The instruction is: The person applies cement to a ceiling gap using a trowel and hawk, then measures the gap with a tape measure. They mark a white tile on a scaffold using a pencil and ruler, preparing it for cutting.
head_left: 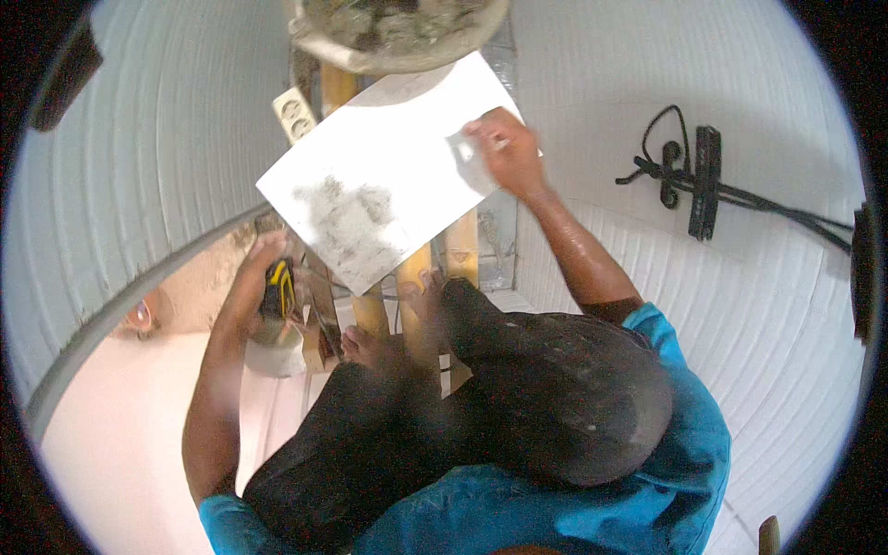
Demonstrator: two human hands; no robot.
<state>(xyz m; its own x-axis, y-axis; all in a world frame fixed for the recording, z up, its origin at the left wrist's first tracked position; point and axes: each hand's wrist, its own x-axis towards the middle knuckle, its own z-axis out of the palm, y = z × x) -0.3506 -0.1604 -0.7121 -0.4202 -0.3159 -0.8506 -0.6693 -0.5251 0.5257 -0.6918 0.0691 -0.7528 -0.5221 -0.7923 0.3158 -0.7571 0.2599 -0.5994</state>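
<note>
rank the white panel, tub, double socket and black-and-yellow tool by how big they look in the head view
1. White panel
2. Tub, visible part only; it's cut off at the top
3. Double socket and black-and-yellow tool: too alike to rank

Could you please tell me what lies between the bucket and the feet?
The head view shows a white panel and, past its lower edge, wooden planks.

A white rectangular panel [416, 157], perhaps a tile, lies askew over yellowish planks [462, 248], its lower left smeared grey.
</note>
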